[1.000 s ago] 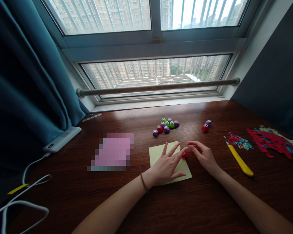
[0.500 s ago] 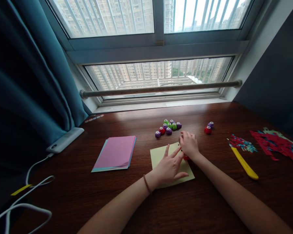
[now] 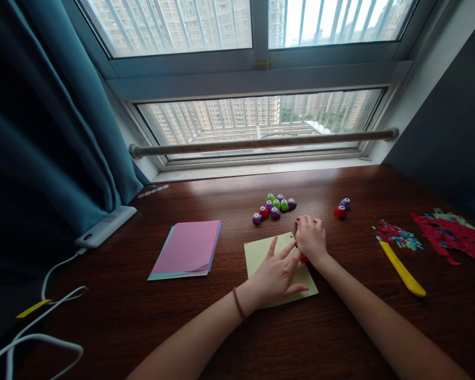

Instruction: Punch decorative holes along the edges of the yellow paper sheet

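Observation:
My left hand [image 3: 275,274] lies flat with its fingers spread on a sheet of pale yellow paper [image 3: 257,248], pressing it to the table. At the sheet's right edge my right hand [image 3: 312,237] is closed over a small red craft punch [image 3: 304,259], mostly hidden under the palm. Small dark marks, seemingly holes, show along the paper's upper right edge beside my fingers. Beyond the sheet stands a cluster of several small purple, green and red craft punches [image 3: 276,212] with white round tops. A red punch [image 3: 340,212] and a purple one [image 3: 345,202] stand further right.
Coloured paper sheets [image 3: 190,245] lie stacked at left. On the right are a yellow-handled craft knife [image 3: 404,269], a heap of tiny paper bits [image 3: 399,235] and red and green paper scraps [image 3: 455,232]. A white power strip [image 3: 106,227] with a cable sits by the curtain.
My right hand has shifted slightly right along the paper's edge, and the view has moved a little. My left hand stays spread on the sheet.

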Tool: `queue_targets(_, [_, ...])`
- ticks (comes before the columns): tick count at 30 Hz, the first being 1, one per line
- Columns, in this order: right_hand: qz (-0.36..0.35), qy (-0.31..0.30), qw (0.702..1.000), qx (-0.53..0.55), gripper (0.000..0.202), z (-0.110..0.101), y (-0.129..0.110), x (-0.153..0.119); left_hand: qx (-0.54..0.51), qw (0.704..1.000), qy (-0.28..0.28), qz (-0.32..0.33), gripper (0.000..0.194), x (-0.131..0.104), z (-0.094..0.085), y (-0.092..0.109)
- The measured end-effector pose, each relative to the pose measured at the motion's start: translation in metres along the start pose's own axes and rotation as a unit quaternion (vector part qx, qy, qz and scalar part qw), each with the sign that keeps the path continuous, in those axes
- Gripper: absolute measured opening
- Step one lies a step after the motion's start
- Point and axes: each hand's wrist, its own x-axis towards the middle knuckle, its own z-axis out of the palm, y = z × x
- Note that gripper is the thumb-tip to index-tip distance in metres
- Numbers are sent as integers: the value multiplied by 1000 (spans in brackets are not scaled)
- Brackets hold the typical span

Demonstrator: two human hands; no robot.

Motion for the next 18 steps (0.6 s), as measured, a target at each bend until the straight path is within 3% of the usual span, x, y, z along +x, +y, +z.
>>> queue_targets(10, [7, 7, 1000, 3, 26, -3, -5, -2, 5, 1000, 4, -3, 78, -1, 1, 2])
queue_targets(18, [19, -2, 992, 127, 26, 2, 5, 3, 3, 1000, 11, 4, 79, -1, 8, -1])
